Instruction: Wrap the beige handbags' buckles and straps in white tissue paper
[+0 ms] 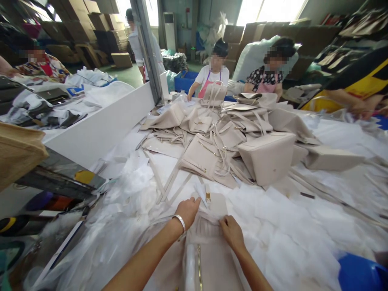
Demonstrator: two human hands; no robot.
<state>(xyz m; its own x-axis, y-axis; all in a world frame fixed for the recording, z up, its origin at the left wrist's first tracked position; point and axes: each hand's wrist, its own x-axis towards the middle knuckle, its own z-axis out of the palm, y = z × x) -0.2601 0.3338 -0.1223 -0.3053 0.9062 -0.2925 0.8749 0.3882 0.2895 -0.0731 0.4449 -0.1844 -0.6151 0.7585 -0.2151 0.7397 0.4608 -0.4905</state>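
A beige bag (216, 262) with a gold zipper lies directly in front of me, its lower end cut off by the frame. Its gathered upper edge runs between my two hands. My left hand (187, 213), a silver bracelet at the wrist, is closed on the left of that edge. On the right side, the fingers of my right hand (233, 233) pinch the same edge. Just beyond them sticks out a beige flap (218, 204) with a gold clasp (207, 196). Thin white wrapping (133, 210) lies left of the bag.
A heap of beige bags (200, 155) with long straps covers the table ahead. White sheets (279, 230) spread on the right, near a blue object (360, 273). A white partition (109, 121) runs along the left. Several people work around the tables.
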